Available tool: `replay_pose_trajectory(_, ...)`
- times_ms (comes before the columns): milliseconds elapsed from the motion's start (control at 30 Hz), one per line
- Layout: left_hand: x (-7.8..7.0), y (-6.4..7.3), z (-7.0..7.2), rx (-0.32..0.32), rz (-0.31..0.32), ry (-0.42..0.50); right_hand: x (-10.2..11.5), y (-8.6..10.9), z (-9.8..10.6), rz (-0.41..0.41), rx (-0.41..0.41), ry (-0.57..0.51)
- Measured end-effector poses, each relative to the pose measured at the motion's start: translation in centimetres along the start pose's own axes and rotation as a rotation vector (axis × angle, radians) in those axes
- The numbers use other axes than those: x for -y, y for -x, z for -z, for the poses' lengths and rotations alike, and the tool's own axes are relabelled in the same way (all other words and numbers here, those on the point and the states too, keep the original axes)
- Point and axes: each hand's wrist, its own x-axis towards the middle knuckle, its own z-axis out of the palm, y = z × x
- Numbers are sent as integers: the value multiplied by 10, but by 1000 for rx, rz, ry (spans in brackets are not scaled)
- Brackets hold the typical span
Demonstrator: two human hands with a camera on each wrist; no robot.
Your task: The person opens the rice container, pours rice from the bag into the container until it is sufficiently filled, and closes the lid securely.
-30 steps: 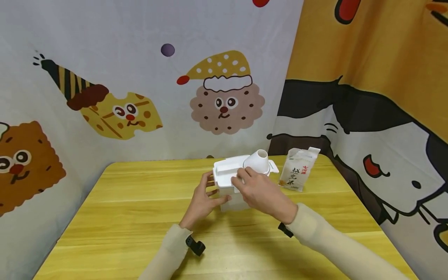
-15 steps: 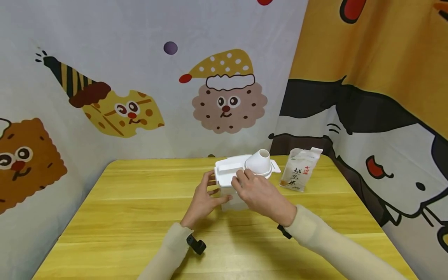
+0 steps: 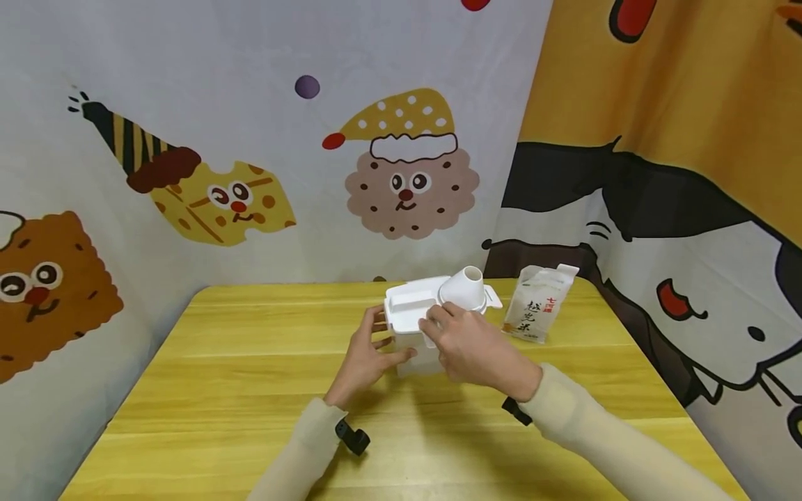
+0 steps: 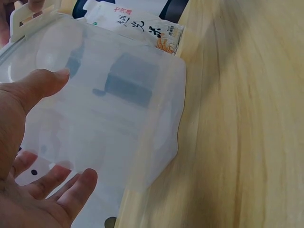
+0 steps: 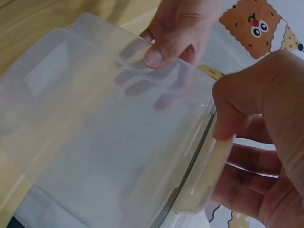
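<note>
A translucent plastic storage container (image 3: 416, 360) stands on the table under a white lid (image 3: 404, 323). On the lid's right part sits a white cone-shaped cup (image 3: 462, 292), narrow end up. My left hand (image 3: 363, 360) holds the container's left side, thumb on the near wall and fingers round the far side. With my right hand (image 3: 481, 349) I pinch the white latch (image 5: 204, 173) on the lid's near edge, thumb against its face and fingers over the lid. In the left wrist view the slotted latch (image 4: 19, 29) juts out from the wall.
A white paper rice bag (image 3: 540, 305) with printed characters stands just right of the container. The wooden table (image 3: 263, 390) reaches back to a cartoon-printed cloth (image 3: 250, 104). A white tab (image 3: 493, 298) sticks out at the lid's right side.
My right hand has shifted slightly to the right along the lid's near edge. My left hand keeps its hold, and the container stays where it was. The head view has turned slightly.
</note>
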Motion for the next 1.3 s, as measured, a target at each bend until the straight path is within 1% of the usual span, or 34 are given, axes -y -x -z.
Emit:
replay_pose_trajectory(233,0,2,-1,0,6,21,-1,2,2,-129,9,-116)
replay_pose_trajectory(400,-1,1,-1,-1,4,30,-1,4,4,-173,27,-160)
replay_pose_trajectory(500,-1,1,0,-2,-4,16,-2,5,6,-199,51,-208)
replay_pose_trajectory(600,-1,0,1,5,-14,-3,-3,6,9,-224,50,-266)
replay_pose_trajectory(833,-2,0,5,23,-19,-51,-11,9,12,-267,-24,-347)
replay_pose_trajectory(1000,-4,0,10,50,-27,-51,-17,12,17,-292,-90,-376)
replay_pose_trajectory(1100,-3,0,15,83,-27,-44,-21,14,18,-299,-134,-391)
replay_pose_trajectory(1300,0,-6,27,160,8,-23,-31,17,18,-350,-235,-429)
